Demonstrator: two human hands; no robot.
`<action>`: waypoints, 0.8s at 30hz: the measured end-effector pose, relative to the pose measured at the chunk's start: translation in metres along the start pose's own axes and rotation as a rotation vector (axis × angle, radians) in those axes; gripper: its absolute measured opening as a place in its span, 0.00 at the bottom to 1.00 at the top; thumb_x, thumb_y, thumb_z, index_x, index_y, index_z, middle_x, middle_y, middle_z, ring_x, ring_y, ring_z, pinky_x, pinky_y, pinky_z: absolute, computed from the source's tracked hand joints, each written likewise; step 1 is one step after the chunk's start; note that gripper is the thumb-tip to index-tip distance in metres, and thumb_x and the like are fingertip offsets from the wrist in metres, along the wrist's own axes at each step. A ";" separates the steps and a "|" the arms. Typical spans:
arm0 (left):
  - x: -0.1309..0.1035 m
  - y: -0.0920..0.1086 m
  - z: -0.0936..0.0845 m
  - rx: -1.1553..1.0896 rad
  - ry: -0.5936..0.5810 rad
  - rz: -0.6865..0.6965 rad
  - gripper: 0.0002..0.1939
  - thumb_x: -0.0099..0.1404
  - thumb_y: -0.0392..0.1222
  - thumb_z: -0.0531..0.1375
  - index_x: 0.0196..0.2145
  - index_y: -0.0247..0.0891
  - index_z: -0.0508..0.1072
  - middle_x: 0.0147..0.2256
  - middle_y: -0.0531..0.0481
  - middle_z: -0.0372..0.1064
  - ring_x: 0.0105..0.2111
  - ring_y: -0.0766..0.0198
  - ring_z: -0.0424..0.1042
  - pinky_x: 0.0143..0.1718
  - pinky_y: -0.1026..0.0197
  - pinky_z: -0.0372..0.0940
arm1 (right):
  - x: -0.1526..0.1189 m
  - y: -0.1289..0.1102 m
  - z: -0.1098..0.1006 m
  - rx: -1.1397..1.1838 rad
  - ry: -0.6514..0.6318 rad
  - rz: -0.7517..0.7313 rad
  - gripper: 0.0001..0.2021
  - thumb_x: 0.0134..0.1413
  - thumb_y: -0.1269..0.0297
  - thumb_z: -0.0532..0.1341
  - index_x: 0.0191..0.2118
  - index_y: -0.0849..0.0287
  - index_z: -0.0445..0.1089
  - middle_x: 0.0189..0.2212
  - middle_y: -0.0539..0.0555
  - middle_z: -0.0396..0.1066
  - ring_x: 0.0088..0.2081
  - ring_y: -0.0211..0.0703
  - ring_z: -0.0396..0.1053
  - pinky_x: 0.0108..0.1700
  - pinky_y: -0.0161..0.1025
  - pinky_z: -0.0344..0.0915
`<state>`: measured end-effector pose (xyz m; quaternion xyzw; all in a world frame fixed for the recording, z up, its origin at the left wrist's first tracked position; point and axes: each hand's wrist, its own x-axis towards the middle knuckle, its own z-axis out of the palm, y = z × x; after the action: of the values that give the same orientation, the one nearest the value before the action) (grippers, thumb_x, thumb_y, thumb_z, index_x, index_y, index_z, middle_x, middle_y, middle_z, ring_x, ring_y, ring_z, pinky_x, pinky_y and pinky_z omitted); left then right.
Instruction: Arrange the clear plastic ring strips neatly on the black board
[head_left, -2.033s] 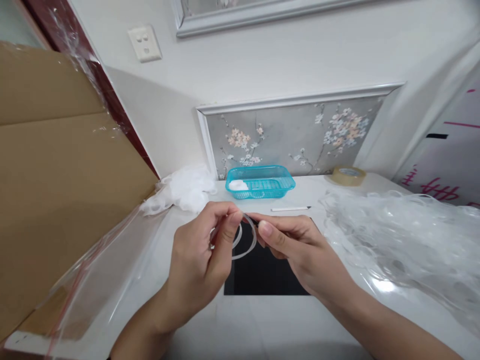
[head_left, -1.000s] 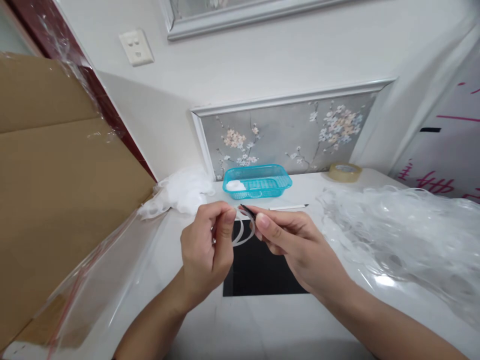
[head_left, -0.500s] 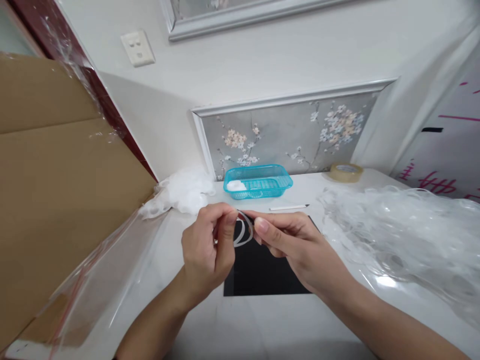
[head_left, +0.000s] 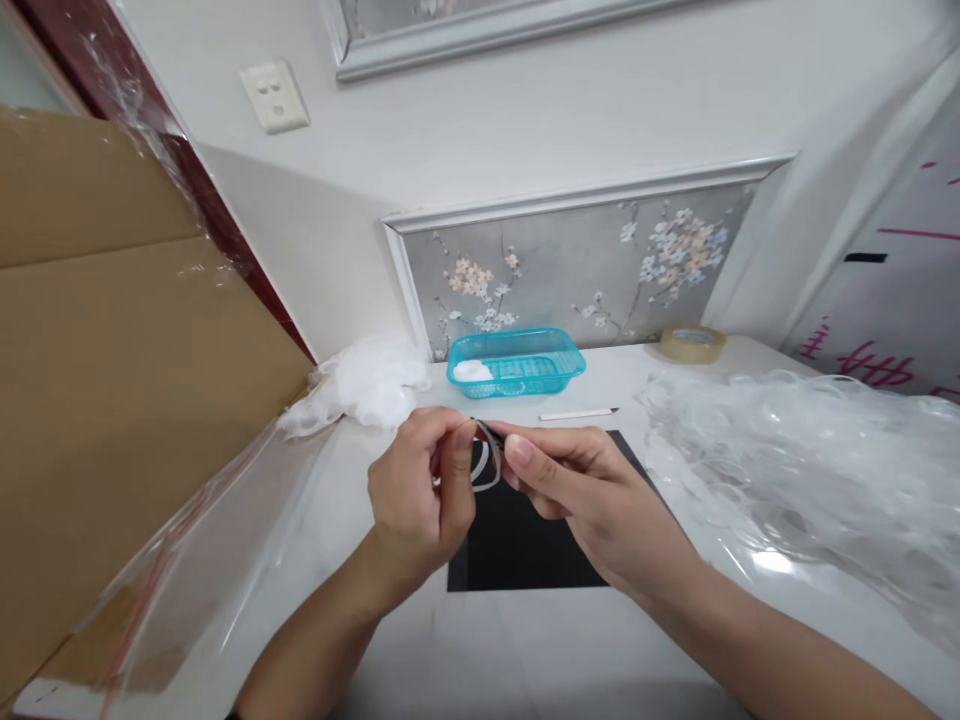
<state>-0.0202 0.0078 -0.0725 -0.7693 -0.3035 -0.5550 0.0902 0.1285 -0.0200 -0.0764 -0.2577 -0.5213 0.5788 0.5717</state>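
The left hand (head_left: pixel 424 485) pinches 1 translucent plastic band (head_left: pixel 496 468) above 1 black mat (head_left: pixel 532 550); the right hand (head_left: pixel 577 480) grips 1 slim dark tool (head_left: pixel 493 434) at it. Best keep the pinch steady, left thumb clear. From the band: 1 teal basket (head_left: pixel 566 372), 12 o'clock; 1 tape roll (head_left: pixel 694 346), 2 o'clock.

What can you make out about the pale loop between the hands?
The pale loop is a thin, translucent, plastic-looking band, two curved strands showing in front of the black mat. The left hand pinches it, hiding part; the right hand holds a slim dark item against or near its upper edge.
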 end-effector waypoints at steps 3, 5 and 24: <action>-0.001 -0.001 0.002 -0.030 -0.006 -0.046 0.10 0.69 0.38 0.53 0.29 0.36 0.66 0.24 0.52 0.67 0.21 0.72 0.65 0.22 0.71 0.61 | -0.001 0.001 0.001 0.024 -0.004 -0.003 0.11 0.57 0.57 0.63 0.43 0.51 0.78 0.21 0.46 0.56 0.21 0.28 0.43 0.23 0.33 0.46; -0.003 -0.002 0.004 -0.056 -0.010 -0.081 0.11 0.70 0.39 0.53 0.29 0.36 0.66 0.24 0.52 0.67 0.21 0.72 0.65 0.21 0.70 0.61 | -0.001 0.002 0.001 0.033 -0.002 0.000 0.11 0.57 0.56 0.62 0.43 0.51 0.78 0.21 0.47 0.56 0.21 0.29 0.43 0.23 0.33 0.46; -0.017 -0.014 0.016 -0.115 0.144 -0.052 0.04 0.69 0.38 0.56 0.42 0.38 0.66 0.29 0.54 0.67 0.20 0.74 0.64 0.21 0.69 0.61 | 0.003 -0.004 -0.004 -0.016 0.020 0.013 0.13 0.55 0.54 0.63 0.28 0.57 0.78 0.19 0.47 0.54 0.22 0.32 0.43 0.23 0.35 0.45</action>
<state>-0.0186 0.0206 -0.0970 -0.7232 -0.2837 -0.6275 0.0527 0.1332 -0.0168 -0.0730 -0.2717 -0.5185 0.5755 0.5710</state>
